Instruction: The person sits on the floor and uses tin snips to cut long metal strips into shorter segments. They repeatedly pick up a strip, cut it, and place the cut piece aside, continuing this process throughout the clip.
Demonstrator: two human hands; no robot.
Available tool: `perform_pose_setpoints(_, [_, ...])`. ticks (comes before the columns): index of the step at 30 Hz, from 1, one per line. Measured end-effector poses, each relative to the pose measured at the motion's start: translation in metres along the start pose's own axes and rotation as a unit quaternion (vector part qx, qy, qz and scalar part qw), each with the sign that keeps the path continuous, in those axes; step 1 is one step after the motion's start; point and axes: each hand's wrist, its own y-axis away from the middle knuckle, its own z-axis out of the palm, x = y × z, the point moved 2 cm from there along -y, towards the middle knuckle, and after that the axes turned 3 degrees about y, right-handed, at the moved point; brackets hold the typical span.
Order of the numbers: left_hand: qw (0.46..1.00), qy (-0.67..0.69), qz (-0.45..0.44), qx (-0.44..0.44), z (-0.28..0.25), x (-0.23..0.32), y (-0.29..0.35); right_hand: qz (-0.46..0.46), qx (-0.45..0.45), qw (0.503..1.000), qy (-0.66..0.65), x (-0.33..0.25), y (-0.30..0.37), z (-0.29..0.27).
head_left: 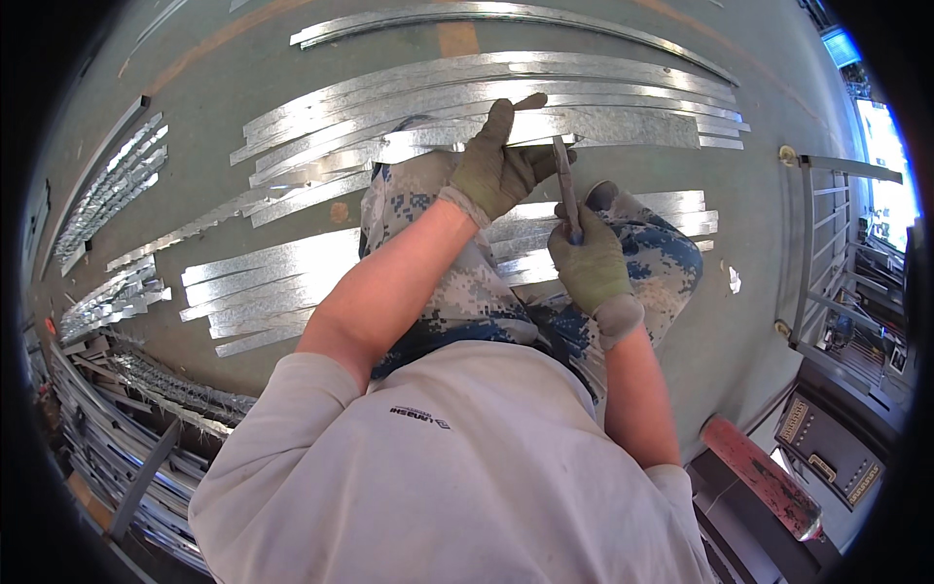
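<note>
My left hand (491, 167), in a grey-green work glove, grips the near edge of a shiny, flat metal strip (632, 128), with fingers on both sides of it. The strip runs crosswise beyond my knees. In my gloved right hand (592, 255) is a narrow metal hand tool (563, 173), its long tip pointing away from me and a bit of blue showing at the grip. The tip meets or overlaps the strip's near edge just right of my left fingers; whether it touches cannot be told. The tool's exact kind is partly hidden by the glove.
More metal strips (389, 107) lie in rows on the green floor, with another batch (272, 282) by my left leg. Long profiles (165, 487) are racked at lower left. At right stand a metal frame on wheels (808, 243) and a red cylinder (764, 477).
</note>
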Motion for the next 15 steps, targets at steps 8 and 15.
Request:
perform_pose_setpoints(8, [0.999, 0.007, -0.002, -0.034, -0.006, -0.001, -0.003, 0.041, -0.105, 0.986, -0.12, 0.0, 0.0, -0.011])
perform_pose_setpoints(15, [1.0, -0.003, -0.009, -0.028, -0.012, -0.001, -0.003, 0.067, -0.223, 0.893, -0.384, 0.011, -0.005, -0.013])
